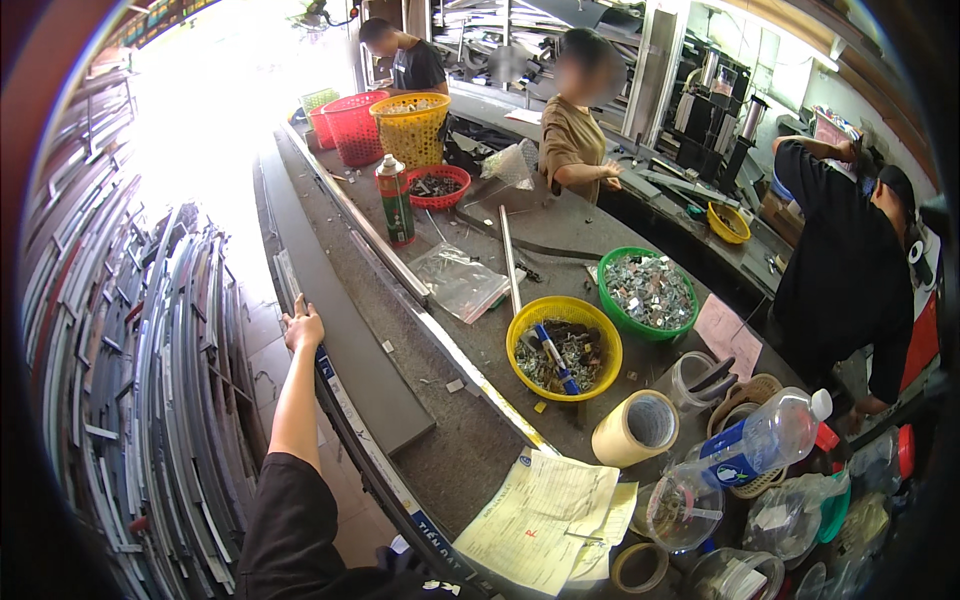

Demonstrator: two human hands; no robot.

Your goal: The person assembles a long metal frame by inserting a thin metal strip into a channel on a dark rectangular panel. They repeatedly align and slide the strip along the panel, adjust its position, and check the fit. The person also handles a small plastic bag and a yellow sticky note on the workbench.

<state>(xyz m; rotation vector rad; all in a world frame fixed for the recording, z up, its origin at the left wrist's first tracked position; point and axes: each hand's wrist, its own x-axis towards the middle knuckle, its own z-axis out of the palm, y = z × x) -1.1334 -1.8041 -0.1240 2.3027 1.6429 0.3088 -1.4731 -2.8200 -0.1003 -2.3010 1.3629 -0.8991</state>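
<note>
My left hand [303, 326] reaches forward along the left edge of the workbench. Its fingers are bent over a long, narrow metal profile [352, 422] that runs along that edge. Dark in colour, the profile carries a pale strip with blue printed patches. Just right of my hand, a wide flat grey bar [345, 325] lies lengthwise on the bench. My right hand does not show.
Long profiles [165, 400] are piled on the left. The workbench [350, 215] holds a spray can [395, 205], a yellow basket [612, 375], a green basket [690, 318], papers [535, 515], a tape roll [632, 430] and a plastic bottle [750, 445]. Three people work beyond and to the right.
</note>
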